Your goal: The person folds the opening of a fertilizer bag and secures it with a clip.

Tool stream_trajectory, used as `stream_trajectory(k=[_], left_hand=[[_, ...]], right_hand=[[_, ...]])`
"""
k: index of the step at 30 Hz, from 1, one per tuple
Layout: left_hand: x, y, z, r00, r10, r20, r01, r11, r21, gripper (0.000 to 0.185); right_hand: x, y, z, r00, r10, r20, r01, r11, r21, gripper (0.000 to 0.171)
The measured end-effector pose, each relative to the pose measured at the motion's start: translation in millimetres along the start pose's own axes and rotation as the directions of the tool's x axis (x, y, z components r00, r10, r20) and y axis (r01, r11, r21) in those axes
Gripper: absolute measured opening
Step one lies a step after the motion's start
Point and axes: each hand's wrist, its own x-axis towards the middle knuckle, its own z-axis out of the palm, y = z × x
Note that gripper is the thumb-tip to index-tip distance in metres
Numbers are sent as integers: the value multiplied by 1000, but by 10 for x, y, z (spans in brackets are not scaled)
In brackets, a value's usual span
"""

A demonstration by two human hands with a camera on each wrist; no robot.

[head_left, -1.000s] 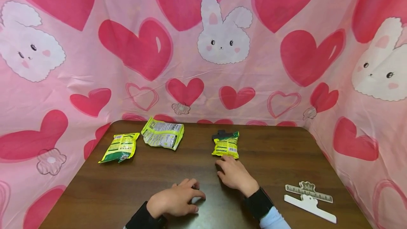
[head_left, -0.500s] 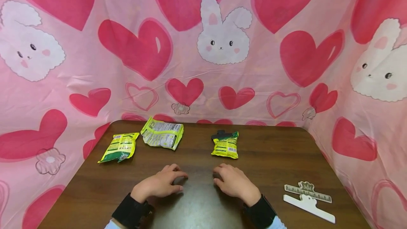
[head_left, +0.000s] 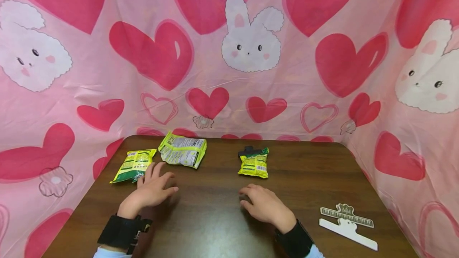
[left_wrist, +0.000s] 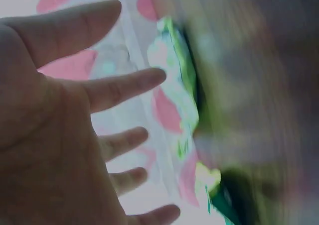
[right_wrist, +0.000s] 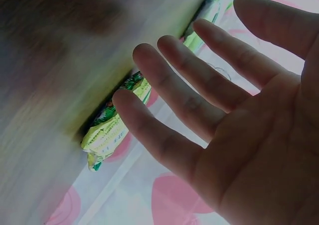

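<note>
My left hand reaches over the table's left side with its fingers spread, holding nothing. Its fingertips overlap the near edge of a yellow and green snack packet in the head view. Beyond lies a larger lime-green packet with a grey printed back. My right hand is near the middle, palm down, fingers loosely bent and nothing in them. Just past it lies a small yellow packet, with a black bag clip across its far end. The right wrist view shows that packet beyond the fingers.
To the right lie two bag clips side by side: a patterned one and a plain white one. Pink heart-and-rabbit cloth surrounds the brown wooden table at the back and sides.
My left hand has swept left and forward from the middle to the left packet, its fingers spreading. The right hand has drawn back slightly from the small clipped packet, then stayed put.
</note>
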Motion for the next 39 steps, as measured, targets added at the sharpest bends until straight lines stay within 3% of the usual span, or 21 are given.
stream_trajectory(k=[5, 10, 13, 17, 21, 25, 33, 39], left_hand=[[-78, -229, -180, 995, -89, 37, 91, 995, -50, 67], [-99, -453, -257, 987, -126, 96, 130, 991, -39, 57], [-66, -561, -243, 976, -165, 144, 169, 986, -14, 57], [-16, -657, -175, 960, -212, 184, 212, 977, 22, 79], [-93, -432, -269, 952, -245, 184, 233, 969, 82, 88], [-180, -203, -395, 951, -257, 172, 239, 964, 117, 80], [-79, -392, -289, 957, -244, 157, 230, 968, 105, 90], [-41, -418, -238, 969, -176, 173, 168, 984, 59, 94]], right_hand=[[5, -16, -2, 1000, -9, 0, 9, 1000, 8, 31], [9, -21, -3, 1000, -13, 1, 13, 1000, 13, 31], [7, -23, -7, 1000, -16, -1, 16, 1000, 18, 31], [6, -20, 0, 1000, -22, 0, 22, 999, 31, 31], [12, -18, 9, 1000, -30, 7, 30, 999, 42, 31], [13, -23, 1, 999, -39, 10, 39, 998, 49, 31], [11, -29, -4, 999, -43, 16, 42, 997, 63, 30], [11, -35, -5, 999, -34, 31, 32, 997, 73, 32]])
